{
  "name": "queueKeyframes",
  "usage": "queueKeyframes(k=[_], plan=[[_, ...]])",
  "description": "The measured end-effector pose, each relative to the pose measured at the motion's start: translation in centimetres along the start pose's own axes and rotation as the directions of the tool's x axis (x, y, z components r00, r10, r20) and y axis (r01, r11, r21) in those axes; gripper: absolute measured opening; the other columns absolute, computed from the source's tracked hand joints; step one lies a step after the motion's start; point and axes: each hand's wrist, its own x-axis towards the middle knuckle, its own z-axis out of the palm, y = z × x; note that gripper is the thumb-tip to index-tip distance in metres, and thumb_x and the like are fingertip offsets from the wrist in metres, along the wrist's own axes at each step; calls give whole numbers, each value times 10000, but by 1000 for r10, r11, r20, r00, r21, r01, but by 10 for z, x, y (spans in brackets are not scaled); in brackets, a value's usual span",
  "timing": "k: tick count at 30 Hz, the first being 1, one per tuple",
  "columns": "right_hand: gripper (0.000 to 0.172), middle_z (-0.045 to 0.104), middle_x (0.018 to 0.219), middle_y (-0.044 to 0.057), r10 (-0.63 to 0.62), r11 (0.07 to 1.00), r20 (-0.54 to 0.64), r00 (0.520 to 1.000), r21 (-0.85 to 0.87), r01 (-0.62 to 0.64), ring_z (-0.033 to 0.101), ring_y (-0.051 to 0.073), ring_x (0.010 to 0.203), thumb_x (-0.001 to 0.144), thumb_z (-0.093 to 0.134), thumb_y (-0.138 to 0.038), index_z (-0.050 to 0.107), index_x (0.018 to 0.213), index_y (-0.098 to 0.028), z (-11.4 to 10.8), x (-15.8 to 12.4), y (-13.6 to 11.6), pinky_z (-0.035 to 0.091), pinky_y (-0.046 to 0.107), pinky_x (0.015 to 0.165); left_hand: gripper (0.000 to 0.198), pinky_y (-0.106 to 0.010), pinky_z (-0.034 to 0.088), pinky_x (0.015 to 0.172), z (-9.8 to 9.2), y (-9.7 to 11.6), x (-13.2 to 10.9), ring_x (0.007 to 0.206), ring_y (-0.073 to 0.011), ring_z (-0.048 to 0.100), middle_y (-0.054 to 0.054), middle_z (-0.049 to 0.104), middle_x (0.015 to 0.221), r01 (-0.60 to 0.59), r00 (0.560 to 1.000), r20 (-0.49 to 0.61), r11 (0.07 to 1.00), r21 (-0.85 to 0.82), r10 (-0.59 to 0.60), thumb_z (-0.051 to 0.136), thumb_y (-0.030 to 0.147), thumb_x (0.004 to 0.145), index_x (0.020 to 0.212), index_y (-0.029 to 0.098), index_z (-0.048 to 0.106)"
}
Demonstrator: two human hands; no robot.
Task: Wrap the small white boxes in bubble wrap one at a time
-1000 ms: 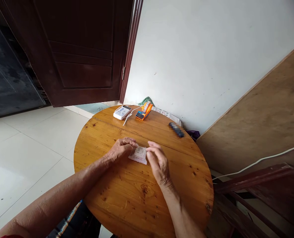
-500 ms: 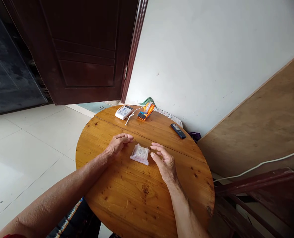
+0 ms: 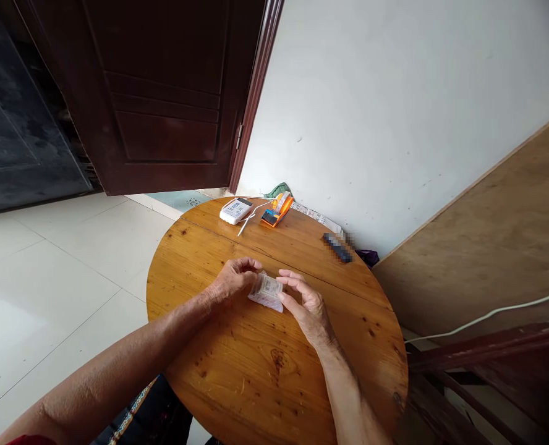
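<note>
A small bubble-wrapped packet [image 3: 267, 293] with a pale label lies on the round wooden table [image 3: 237, 377]. At its left edge is my left hand [image 3: 238, 277], its thumb and fingers apart and the thumb close to the wrap. My right hand [image 3: 306, 305] is at the packet's right edge, thumb tip by the near corner and fingers spread above the far one. Neither hand is closed around the packet; whether the fingertips press on it is hard to tell.
Toward the back of the table are a white device [image 3: 236, 211] with a white cord, an orange tape dispenser [image 3: 277, 210] and a dark, pixelated object [image 3: 337, 247]. A wall stands behind, with a dark red door [image 3: 167, 136] at the back left.
Both hands have come closer to the packet, the left moving right to its edge and the right reaching its other side. The whole view has shifted slightly.
</note>
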Motion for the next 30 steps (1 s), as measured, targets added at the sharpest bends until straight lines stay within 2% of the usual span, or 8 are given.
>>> queueKeyframes(k=[5, 11, 16, 21, 23, 26, 28, 30], plan=[[244, 672, 1217, 82, 53, 999, 36, 998, -1, -53, 619, 250, 1132, 764, 647, -262, 722, 993, -224, 4, 8, -5, 468, 404, 1002, 356, -194, 405, 551, 2, -8, 4, 592, -75, 520, 20, 615, 759, -14, 1000, 4, 995, 97, 13, 637, 133, 579, 934, 127, 624], [385, 720, 1135, 91, 271, 962, 42, 962, 6, -272, 681, 233, 951, 772, 634, -334, 669, 1135, -209, 7, 20, -10, 540, 364, 821, 383, -192, 438, 606, 1, -12, 6, 661, -85, 553, 10, 621, 831, -26, 998, 58, 990, 136, 18, 642, 98, 606, 987, 131, 621], [373, 727, 1118, 96, 275, 961, 22, 961, 8, -275, 651, 256, 1072, 728, 657, -307, 676, 1090, -216, 8, 32, -8, 513, 368, 847, 368, -188, 425, 590, 3, -14, 7, 639, -77, 533, 18, 599, 814, -37, 997, 69, 994, 107, 29, 627, 87, 612, 977, 128, 611], [268, 748, 888, 76, 282, 958, -68, 957, 78, -277, 675, 227, 827, 714, 655, -352, 704, 921, -189, 16, 48, 1, 507, 355, 764, 374, -212, 453, 650, 2, -17, 7, 712, -102, 552, -13, 617, 904, -39, 998, 50, 986, 160, 32, 637, 98, 629, 1002, 132, 625], [212, 735, 794, 54, 279, 958, -102, 955, 100, -269, 654, 208, 744, 704, 657, -359, 708, 821, -189, 20, 53, 3, 501, 341, 731, 440, -247, 476, 708, 2, -17, 7, 791, -133, 576, -51, 618, 1008, -32, 999, 15, 977, 212, 29, 643, 105, 633, 1072, 129, 620], [183, 706, 721, 23, 275, 958, -154, 949, 131, -256, 618, 182, 674, 689, 662, -342, 709, 781, -191, 21, 59, 3, 488, 315, 680, 622, -327, 473, 882, 2, -16, 5, 1030, -218, 574, -112, 571, 1212, -63, 998, -10, 965, 254, 67, 686, 116, 614, 1225, 142, 570], [173, 695, 717, 13, 261, 960, -199, 945, 153, -233, 605, 171, 667, 690, 656, -324, 709, 788, -191, 18, 63, 0, 481, 306, 677, 774, -373, 440, 968, 3, -15, 4, 1147, -259, 535, -140, 513, 1326, -69, 997, 41, 976, 207, 61, 730, 151, 602, 1338, 162, 489], [161, 693, 728, 10, 238, 966, -246, 939, 164, -202, 602, 165, 685, 689, 655, -305, 710, 788, -190, 12, 68, -5, 476, 305, 703, 889, -403, 426, 992, 4, -13, 2, 1165, -274, 534, -157, 482, 1369, -44, 992, 122, 992, 122, 29, 752, 199, 602, 1414, 172, 392]])
